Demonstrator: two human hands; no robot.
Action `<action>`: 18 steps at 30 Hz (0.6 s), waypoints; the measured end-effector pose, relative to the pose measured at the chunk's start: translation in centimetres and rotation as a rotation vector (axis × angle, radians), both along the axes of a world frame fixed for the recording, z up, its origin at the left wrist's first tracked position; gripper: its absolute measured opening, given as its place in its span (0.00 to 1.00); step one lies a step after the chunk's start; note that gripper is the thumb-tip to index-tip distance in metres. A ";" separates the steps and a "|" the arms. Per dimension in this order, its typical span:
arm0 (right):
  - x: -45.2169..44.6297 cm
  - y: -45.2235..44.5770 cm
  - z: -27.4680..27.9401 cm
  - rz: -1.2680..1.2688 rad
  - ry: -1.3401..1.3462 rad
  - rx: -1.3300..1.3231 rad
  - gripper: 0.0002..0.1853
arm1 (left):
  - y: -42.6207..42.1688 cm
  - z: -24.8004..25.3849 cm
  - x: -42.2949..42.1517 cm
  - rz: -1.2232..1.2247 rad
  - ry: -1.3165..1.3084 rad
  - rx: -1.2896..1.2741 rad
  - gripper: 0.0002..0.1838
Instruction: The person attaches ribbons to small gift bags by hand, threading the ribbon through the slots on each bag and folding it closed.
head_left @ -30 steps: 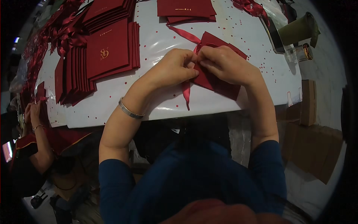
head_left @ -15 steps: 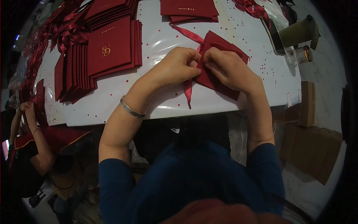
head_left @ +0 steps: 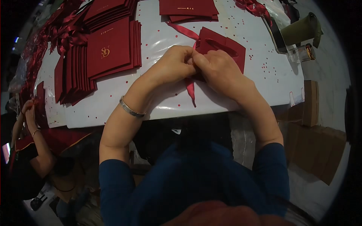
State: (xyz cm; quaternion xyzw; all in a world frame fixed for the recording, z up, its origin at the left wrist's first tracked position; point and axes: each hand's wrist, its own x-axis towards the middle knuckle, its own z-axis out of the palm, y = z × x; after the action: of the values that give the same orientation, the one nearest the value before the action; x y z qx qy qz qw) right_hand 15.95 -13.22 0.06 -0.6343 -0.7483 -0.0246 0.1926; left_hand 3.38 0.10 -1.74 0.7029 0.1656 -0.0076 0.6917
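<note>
Gold characters (head_left: 189, 8) are showing, likely 周大生, on the top-centre red bag (head_left: 188, 13); gold monogram (head_left: 105, 52), seemingly "S" plus unclear letter, is marking the left stack's front bag (head_left: 118, 45).

The single view looks from the wearer's head, forward and steeply down, close above both hands (head_left: 196, 67), taking in the table (head_left: 158, 90) beyond and the torso (head_left: 184, 177) nearest.

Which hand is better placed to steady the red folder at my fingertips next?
Probably your right hand: it already reaches over the red folder, while your left hand sits by its left edge, near the ribbon.
</note>
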 end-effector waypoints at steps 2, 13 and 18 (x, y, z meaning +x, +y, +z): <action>0.7 0.2 -1.0 -0.009 0.215 0.028 0.08 | -0.1 0.3 -0.1 0.005 -0.007 -0.035 0.09; 1.9 -2.1 -0.6 -0.149 0.792 -0.097 0.05 | 0.6 0.8 0.0 -0.140 -0.003 -0.200 0.05; 1.8 -2.1 -1.2 -0.103 0.724 0.014 0.04 | 0.8 1.3 -0.2 -0.182 0.004 -0.260 0.03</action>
State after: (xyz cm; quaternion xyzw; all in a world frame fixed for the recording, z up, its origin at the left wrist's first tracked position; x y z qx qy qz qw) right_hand 17.75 -15.28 -1.17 -0.6376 -0.5985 0.1866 0.4478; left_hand 3.22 0.94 -0.48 0.6195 0.1003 -0.0929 0.7730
